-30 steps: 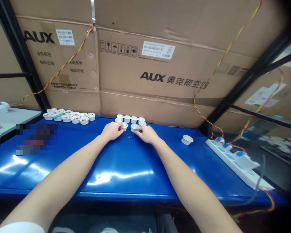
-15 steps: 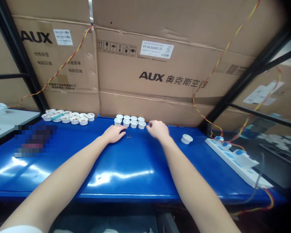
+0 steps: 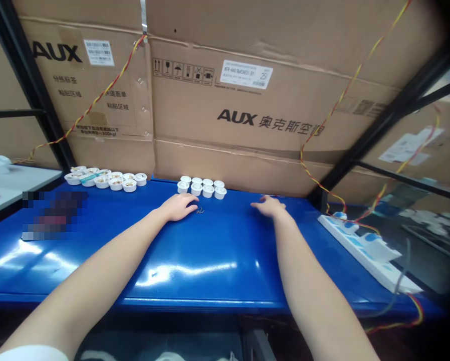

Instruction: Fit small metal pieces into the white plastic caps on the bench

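My left hand rests on the blue table with its fingers stretched apart and nothing in them. Just off its fingertips lies a small pile of short metal pieces that look like screws. Behind them stand two rows of small white round cups with pale tops. Farther right, my right hand hovers at or just above the table, thumb and fingers apart, holding nothing that I can see. Its wrist covers the spot where a lone white cup stood.
More white cups with brownish contents stand at the back left, a teal strip across some. A white power strip with plugs lies along the right edge. Cardboard walls the back. Twisted wires hang down.
My right hand has moved right, away from the rows of cups, and its fingers have opened out. The lone cup is now hidden behind that arm. My left hand has barely moved.
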Action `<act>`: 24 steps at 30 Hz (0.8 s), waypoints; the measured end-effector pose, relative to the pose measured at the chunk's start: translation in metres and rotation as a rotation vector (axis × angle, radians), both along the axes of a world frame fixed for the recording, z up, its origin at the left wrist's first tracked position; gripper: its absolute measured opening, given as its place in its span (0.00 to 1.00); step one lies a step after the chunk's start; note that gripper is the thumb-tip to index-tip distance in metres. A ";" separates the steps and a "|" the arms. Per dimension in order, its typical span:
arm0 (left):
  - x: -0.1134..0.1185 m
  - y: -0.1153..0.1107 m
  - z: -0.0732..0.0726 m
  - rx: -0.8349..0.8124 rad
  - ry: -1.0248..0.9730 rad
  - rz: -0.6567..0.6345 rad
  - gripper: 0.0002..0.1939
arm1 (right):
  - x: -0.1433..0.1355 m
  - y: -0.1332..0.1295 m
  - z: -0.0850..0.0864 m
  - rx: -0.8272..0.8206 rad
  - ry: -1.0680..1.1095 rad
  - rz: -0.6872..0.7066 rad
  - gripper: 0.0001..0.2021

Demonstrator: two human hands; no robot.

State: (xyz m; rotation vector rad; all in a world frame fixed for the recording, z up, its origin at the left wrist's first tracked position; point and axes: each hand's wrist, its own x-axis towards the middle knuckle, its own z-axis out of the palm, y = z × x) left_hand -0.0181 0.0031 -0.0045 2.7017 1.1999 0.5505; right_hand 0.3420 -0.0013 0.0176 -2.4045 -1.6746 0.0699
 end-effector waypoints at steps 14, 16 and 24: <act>-0.001 0.003 -0.004 0.030 0.005 -0.022 0.17 | -0.089 -0.010 0.009 0.014 0.146 0.610 0.31; -0.001 0.003 -0.004 0.037 0.009 -0.033 0.17 | -0.102 -0.010 0.004 0.044 0.248 0.626 0.32; -0.001 0.002 -0.004 0.040 0.008 -0.047 0.15 | -0.107 -0.009 -0.004 0.018 0.450 0.676 0.27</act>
